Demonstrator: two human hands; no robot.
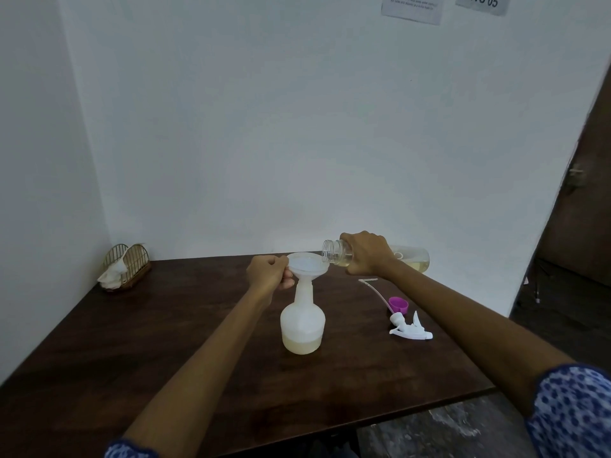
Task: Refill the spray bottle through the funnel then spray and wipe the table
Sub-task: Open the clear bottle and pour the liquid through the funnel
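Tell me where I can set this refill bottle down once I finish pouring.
Bare table lies left of the spray bottle, up to the napkin holder. Right is crowded: purple cap, trigger sprayer.

table [165, 342]: dark wood | on it: spray bottle [302, 325] | trigger head [410, 328] | purple cap [397, 304] | basket [127, 266]

My dark wooden table [165, 342] is pushed into a corner of plain white walls [264, 127], lit dimly and evenly. High on the wall ahead of me hang two paper notices [411, 8], one reading "WS 05" as far as I can see. To my right stands a dark brown door [582, 193], and below the table edge shows rough, dark mottled floor [446, 431].
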